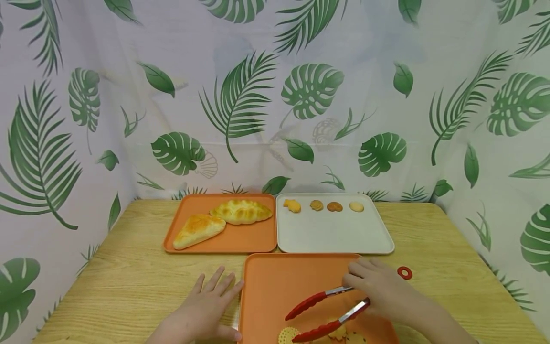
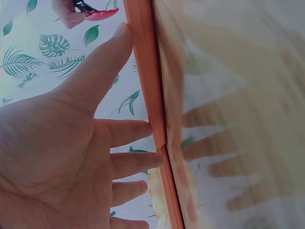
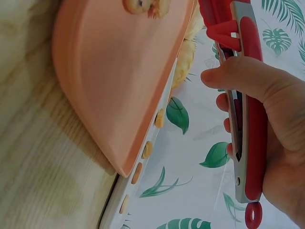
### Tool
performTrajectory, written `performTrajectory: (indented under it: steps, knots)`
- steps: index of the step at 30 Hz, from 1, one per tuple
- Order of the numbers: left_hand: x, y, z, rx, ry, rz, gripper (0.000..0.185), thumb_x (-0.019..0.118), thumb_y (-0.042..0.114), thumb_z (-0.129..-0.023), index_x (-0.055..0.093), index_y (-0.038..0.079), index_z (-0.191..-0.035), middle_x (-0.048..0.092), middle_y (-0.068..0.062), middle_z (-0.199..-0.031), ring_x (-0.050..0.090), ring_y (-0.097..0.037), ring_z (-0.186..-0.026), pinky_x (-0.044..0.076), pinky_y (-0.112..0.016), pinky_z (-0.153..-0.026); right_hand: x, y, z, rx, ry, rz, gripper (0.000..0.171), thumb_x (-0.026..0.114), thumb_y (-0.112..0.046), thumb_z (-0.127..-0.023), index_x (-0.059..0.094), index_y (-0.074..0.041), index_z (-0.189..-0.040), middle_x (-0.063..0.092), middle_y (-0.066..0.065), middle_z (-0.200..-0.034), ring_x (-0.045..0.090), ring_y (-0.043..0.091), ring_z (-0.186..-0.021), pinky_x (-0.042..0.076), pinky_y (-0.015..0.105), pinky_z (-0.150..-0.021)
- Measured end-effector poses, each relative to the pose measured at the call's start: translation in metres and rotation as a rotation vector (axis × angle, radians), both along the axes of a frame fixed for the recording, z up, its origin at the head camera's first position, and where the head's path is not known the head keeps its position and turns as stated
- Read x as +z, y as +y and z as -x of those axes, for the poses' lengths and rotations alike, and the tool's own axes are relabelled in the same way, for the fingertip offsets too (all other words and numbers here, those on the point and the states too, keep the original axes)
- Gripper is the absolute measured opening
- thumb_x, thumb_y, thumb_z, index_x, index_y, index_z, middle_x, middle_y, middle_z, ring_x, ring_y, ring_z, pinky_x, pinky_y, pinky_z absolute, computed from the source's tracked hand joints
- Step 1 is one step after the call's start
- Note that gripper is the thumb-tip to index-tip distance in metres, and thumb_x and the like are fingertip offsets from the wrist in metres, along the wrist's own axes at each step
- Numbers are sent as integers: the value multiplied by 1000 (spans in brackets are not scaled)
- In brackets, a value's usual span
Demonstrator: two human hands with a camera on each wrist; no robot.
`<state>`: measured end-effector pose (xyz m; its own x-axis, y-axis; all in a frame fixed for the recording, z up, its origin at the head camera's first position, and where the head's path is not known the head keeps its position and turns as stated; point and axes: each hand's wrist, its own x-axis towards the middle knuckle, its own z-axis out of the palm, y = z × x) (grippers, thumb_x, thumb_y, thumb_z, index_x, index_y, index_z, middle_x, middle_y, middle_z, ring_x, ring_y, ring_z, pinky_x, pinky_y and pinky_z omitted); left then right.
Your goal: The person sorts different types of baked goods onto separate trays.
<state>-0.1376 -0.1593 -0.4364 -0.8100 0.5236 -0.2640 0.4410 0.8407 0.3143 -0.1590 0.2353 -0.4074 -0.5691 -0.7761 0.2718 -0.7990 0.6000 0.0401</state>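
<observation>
At lower left of the head view, the left hand [image 1: 206,306] lies flat on the table [image 1: 129,277], fingers spread and straight, their tips against the near orange tray [image 1: 275,282]. At lower right, the right hand [image 1: 382,291] grips the red tongs [image 1: 322,310], whose tips hover apart over what look like cookies [image 1: 288,335] at the frame's bottom edge. Farther back, two breads [image 1: 223,220] sit on another orange tray, and four cookies line the white tray [image 1: 335,234]. Judging by this, most transfers remain.

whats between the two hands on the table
In the head view, the near orange tray lies between them: the left hand rests flat at its left rim, the right hand holds red tongs over it.
</observation>
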Motion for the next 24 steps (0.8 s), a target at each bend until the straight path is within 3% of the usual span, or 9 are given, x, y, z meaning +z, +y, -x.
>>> performTrajectory:
  steps: [9,24]
  knots:
    - [1,0,-1,1,-13,-8,104,66,67,-72,29,15,-154,22,-16,-162,7,-41,-151,11,-73,-112,2,-5,-1,51,54,-56,54,94,-28,-54,61,-26,-97,41,-14,-86,38,6,-84,36,24,-71]
    - [1,-1,-1,-3,-9,-18,104,66,68,-73,30,14,-154,23,-16,-161,7,-41,-151,12,-73,-111,-1,-16,-1,70,97,-103,53,92,-30,-54,58,-26,-94,39,-13,-82,35,7,-81,29,24,-73]
